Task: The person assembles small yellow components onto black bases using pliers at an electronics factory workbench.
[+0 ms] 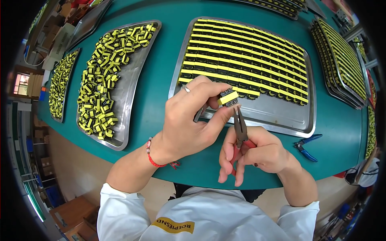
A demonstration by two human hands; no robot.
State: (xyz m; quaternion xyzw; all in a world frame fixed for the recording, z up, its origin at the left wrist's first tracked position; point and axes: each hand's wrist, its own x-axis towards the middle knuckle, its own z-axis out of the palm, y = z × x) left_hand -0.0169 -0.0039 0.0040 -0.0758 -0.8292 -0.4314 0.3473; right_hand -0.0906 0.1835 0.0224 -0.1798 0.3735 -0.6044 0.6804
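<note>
The part (228,98), black with a yellow block on it, was in your left hand (191,116), raised above the near side of the tray (273,116). This hand was closed around it in a pinch, the thumb below and the forefinger above, so that the yellow face was visible between them. Your right hand (259,154) was wrapped around the red handles of the pliers (241,128), some of its fingers loosely extended. The pliers pointed up, their tips slightly apart and very near the lower side of the part; whether they touched it, I cannot tell.

Behind your hands, the tray carried similar parts in neat rows (245,60), with the yellow faces forming long stripes. The nearest row stopped before the right side, and bare metal was showing in front of it. To the right of your right hand, the blue cutter (308,148) lay on the green tabletop (337,128), near the tray's corner. Farther to the right there was a stack of trays (349,98), also filled with rows.

On your left stood a second tray (128,80), with loose parts (100,80) heaped mostly along its left and far sides. Beyond it was another heap (60,86) of the same kind.
</note>
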